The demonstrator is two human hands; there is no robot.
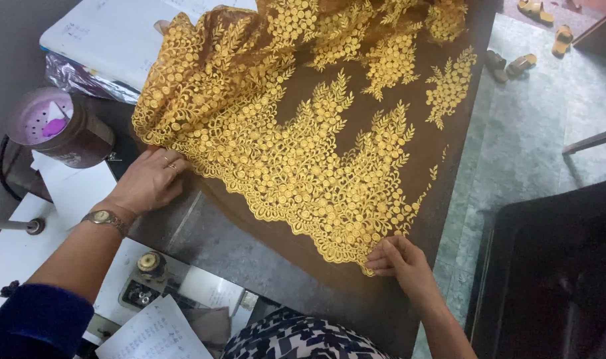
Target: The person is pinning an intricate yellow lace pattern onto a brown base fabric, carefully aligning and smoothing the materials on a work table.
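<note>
Sheer brown net fabric with gold floral embroidery (303,153): we judge it light, limp, snag-prone | left hand (150,179) flat, open on its left edge | right hand (399,262) pinches its scalloped hem; best held there.

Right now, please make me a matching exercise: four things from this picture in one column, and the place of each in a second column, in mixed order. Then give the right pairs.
Things:
1. left hand
2. right hand
3. round tin
4. sandals

Places:
A. on the green floor, top right
B. flat on the left edge of the gold lace cloth
C. left of the cloth, at the table's far left end
D. pinching the scalloped bottom corner of the cloth

Pairs: 1-B, 2-D, 3-C, 4-A
</note>
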